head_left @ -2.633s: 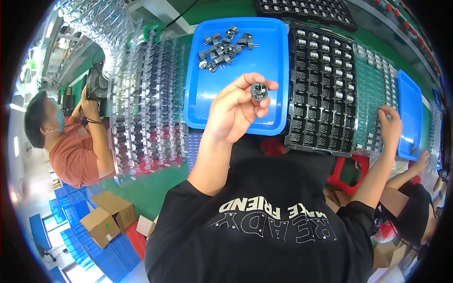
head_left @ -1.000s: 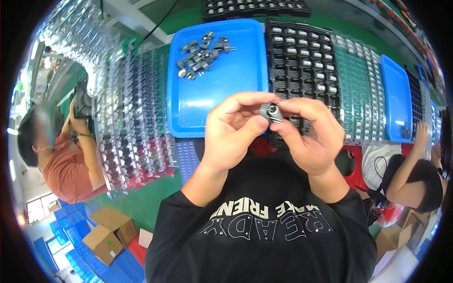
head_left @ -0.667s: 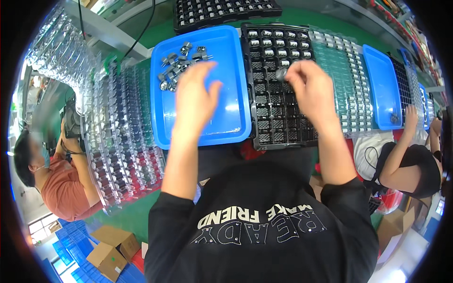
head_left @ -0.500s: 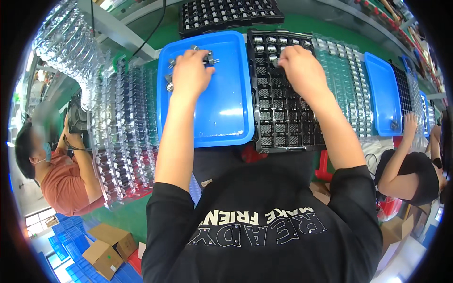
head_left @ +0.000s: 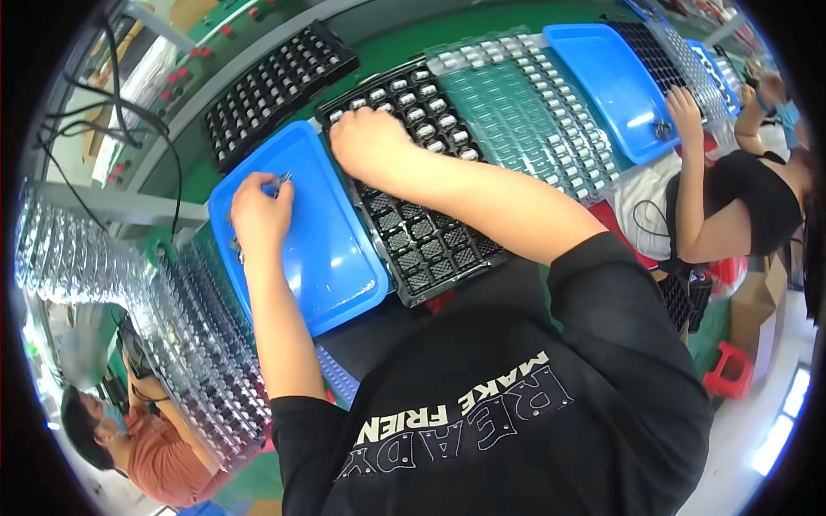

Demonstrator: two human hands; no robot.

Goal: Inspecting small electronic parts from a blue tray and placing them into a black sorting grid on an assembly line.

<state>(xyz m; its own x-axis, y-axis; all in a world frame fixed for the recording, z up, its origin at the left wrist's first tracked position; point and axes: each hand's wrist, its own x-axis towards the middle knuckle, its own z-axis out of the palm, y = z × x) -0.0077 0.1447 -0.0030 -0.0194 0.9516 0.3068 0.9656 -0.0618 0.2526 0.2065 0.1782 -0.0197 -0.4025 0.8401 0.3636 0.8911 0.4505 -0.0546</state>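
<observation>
In the blue tray [head_left: 331,297], my left hand [head_left: 261,211] is closed, with a small silvery metal part [head_left: 282,181] showing at its thumb and fingertips. Other parts in that tray are mostly covered by the hand. My right hand [head_left: 368,142] reaches across to the far left of the black compartment tray [head_left: 422,277]. Its fingers are bent down into the tray, and whatever they grip is hidden. Small silvery cylinders [head_left: 428,131] fill several far and right pockets of this tray, while the near pockets hold nothing.
Behind stands another filled black tray [head_left: 280,90]. To the right lie clear plastic trays [head_left: 508,107] with cylinders and a second blue tray [head_left: 594,77]. Stacked clear trays [head_left: 194,327] are at the left. Co-workers sit at the left [head_left: 163,460] and right [head_left: 731,206].
The whole view has swung round, so the trays now appear tilted. My right hand has shifted to the black tray's left side. My left hand remains in the blue tray, fingers drawn together.
</observation>
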